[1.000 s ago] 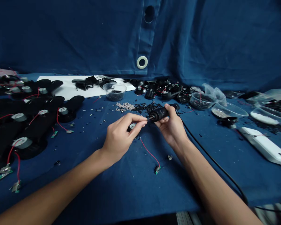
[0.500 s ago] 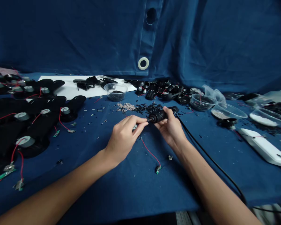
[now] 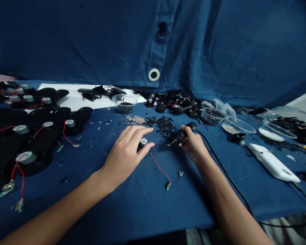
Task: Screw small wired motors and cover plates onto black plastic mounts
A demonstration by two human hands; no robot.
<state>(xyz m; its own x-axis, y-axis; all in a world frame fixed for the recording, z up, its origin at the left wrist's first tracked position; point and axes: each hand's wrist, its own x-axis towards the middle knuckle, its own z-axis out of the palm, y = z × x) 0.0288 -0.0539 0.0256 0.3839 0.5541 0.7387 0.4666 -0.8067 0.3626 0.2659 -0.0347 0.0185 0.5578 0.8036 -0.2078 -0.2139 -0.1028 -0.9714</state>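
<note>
My right hand (image 3: 192, 144) is wrapped round a black corded electric screwdriver (image 3: 180, 136), its bit pointing down and left above the cloth. With thumb and fingers spread apart, my left hand (image 3: 129, 153) hovers around a small motor (image 3: 143, 141) with a silver-grey top, partly hidden behind the fingers. Whether the hand touches it I cannot tell. A red wire (image 3: 160, 166) runs from near the motor to a small green circuit board (image 3: 168, 186) on the cloth. Beyond the hands lie a pile of black small parts (image 3: 164, 126) and a heap of silver screws (image 3: 135, 119).
Black housings with motors (image 3: 27, 157) and red wires crowd the left. Clear plastic bowls (image 3: 124, 103) stand at the back and right. A white power unit (image 3: 272, 161) lies right, the black cord (image 3: 225, 178) crosses the blue cloth, and a blue curtain (image 3: 91, 41) hangs behind.
My left fingers have let go of the screwdriver's tip and spread apart, moving left. My right hand has lowered the screwdriver slightly to the right. The view has turned a little to the right.
</note>
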